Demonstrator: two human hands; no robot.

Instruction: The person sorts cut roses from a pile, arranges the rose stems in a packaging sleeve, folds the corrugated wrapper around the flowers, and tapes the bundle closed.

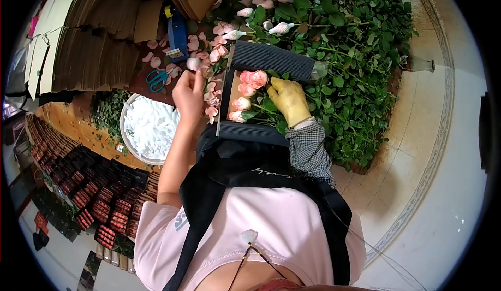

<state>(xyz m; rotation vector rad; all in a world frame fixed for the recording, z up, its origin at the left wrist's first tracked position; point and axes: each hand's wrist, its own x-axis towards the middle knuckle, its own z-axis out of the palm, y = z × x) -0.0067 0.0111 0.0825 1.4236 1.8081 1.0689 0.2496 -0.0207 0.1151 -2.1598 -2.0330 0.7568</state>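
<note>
My left hand [189, 93] is bare, its thumb and fingertips closed on a pale pinkish-white rounded piece [193, 64] that looks like a rose petal or bud. A yellow glove covers my right hand [288, 100], whose fingers are closed around rose stems just behind the blooms; which stems exactly is partly hidden. Several pink roses [253, 79] lie heads to the left on a brown cardboard piece [236, 86], between dark corrugated flaps [271, 60]. Loose pink petals [211, 99] are scattered along the left side of this wrap.
Leafy rose stems [355, 66] are heaped on the right, with net-covered rosebuds [281, 28] at the top. Teal scissors [156, 80] and a blue tape dispenser [177, 38] lie left, near stacked cardboard [88, 51]. A white basin [125, 129] holds white foam sleeves.
</note>
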